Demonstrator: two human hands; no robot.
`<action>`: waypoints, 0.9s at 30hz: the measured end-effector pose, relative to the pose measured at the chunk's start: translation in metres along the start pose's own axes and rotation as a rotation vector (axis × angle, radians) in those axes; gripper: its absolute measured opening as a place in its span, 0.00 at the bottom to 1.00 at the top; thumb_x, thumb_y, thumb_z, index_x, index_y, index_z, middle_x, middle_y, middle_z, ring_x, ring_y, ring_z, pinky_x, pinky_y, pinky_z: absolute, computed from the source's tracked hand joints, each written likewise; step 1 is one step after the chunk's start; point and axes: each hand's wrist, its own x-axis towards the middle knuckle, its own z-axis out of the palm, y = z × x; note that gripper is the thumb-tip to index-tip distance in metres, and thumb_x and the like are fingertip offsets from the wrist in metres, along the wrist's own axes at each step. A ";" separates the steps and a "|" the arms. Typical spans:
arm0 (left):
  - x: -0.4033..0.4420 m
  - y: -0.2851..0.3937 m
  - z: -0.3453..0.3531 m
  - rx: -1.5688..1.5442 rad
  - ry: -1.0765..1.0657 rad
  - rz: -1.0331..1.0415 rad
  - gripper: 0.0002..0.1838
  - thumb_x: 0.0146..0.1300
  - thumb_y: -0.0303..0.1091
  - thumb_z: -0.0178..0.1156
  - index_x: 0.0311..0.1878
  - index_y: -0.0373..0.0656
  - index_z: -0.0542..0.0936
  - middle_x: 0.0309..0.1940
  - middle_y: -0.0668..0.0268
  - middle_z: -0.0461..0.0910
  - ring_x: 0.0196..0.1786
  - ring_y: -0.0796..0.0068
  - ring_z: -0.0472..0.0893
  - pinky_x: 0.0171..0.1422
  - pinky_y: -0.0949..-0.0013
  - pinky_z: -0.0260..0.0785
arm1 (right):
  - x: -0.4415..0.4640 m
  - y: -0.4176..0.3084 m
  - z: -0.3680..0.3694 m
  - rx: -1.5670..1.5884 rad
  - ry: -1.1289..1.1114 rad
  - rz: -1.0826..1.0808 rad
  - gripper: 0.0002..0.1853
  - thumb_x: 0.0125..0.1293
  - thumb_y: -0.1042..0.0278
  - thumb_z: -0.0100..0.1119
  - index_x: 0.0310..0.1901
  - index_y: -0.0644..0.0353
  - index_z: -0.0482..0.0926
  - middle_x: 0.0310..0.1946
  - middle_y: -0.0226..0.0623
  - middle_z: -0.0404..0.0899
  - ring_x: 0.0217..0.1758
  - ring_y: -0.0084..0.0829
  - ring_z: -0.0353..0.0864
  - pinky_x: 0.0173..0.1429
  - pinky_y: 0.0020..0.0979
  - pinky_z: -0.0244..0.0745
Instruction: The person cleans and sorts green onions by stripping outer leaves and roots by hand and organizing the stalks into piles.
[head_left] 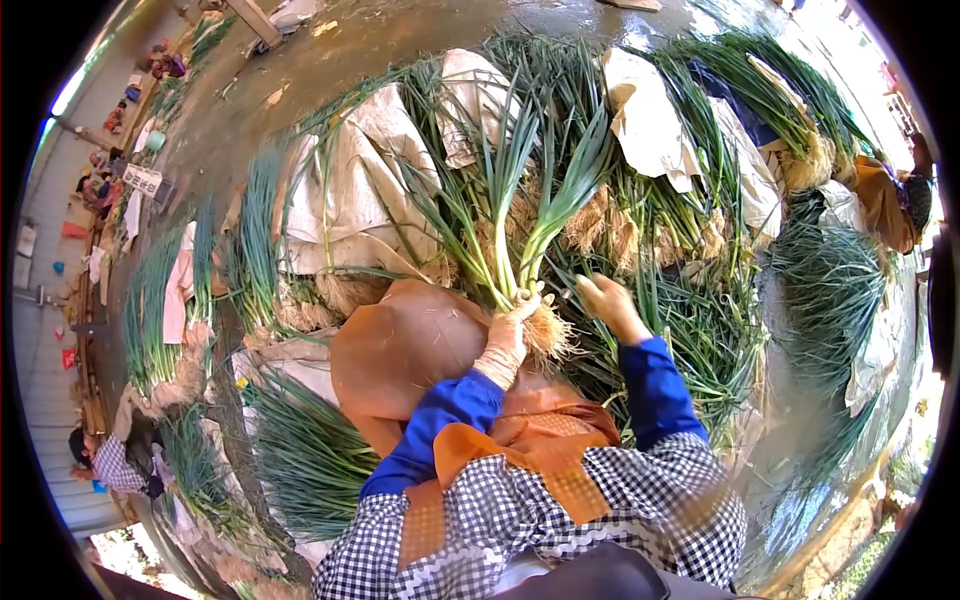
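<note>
In the head view my left hand (505,335) is closed around the lower stems of a small bunch of green onions (515,235). Their long leaves fan upward and away from me, and the pale, hairy roots hang beside my fingers. My right hand (612,305), slightly blurred, is just right of the roots with its fingers curled in; anything between them is too small to make out. Under it lies a heap of loose green leaves (690,340). A brown apron (410,345) covers my lap and left knee.
Rows of green onions (560,90) with roots toward me lie ahead, partly under pale sacks (375,165). More bundles lie on the left (310,450) and right (825,270). A person (120,465) is at the lower left; another person (915,190) is at the far right.
</note>
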 end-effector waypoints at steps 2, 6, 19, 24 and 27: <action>-0.006 0.002 0.002 0.293 0.066 0.106 0.09 0.52 0.18 0.60 0.36 0.40 0.75 0.32 0.70 0.75 0.36 0.75 0.76 0.44 0.72 0.72 | 0.050 -0.009 0.041 0.110 0.039 -0.048 0.23 0.61 0.45 0.52 0.33 0.61 0.79 0.21 0.43 0.76 0.26 0.35 0.76 0.35 0.32 0.70; 0.001 -0.009 -0.001 0.295 0.082 0.208 0.16 0.47 0.12 0.60 0.38 0.42 0.74 0.30 0.73 0.71 0.34 0.80 0.72 0.44 0.75 0.70 | 0.101 -0.007 0.074 0.439 0.004 -0.120 0.23 0.63 0.46 0.50 0.38 0.61 0.80 0.20 0.39 0.75 0.26 0.30 0.76 0.32 0.29 0.70; 0.013 -0.027 -0.016 0.491 0.127 0.279 0.19 0.44 0.12 0.60 0.41 0.41 0.74 0.31 0.73 0.74 0.33 0.80 0.73 0.39 0.76 0.71 | 0.078 -0.012 0.019 -0.900 -0.053 -0.340 0.07 0.59 0.66 0.49 0.36 0.58 0.74 0.24 0.42 0.79 0.36 0.42 0.81 0.40 0.39 0.76; 0.009 -0.021 -0.008 0.502 0.150 0.278 0.21 0.45 0.12 0.61 0.43 0.41 0.74 0.33 0.72 0.74 0.35 0.80 0.74 0.41 0.77 0.70 | 0.046 -0.009 0.019 -0.950 0.100 -0.388 0.11 0.58 0.61 0.50 0.33 0.61 0.76 0.26 0.48 0.79 0.35 0.45 0.80 0.39 0.40 0.76; 0.010 -0.012 -0.006 0.424 0.177 0.314 0.17 0.46 0.14 0.62 0.40 0.41 0.75 0.29 0.72 0.75 0.30 0.79 0.74 0.36 0.76 0.71 | -0.007 0.003 0.031 -0.628 -0.114 -0.070 0.23 0.62 0.53 0.39 0.26 0.64 0.77 0.30 0.53 0.79 0.37 0.51 0.78 0.45 0.44 0.73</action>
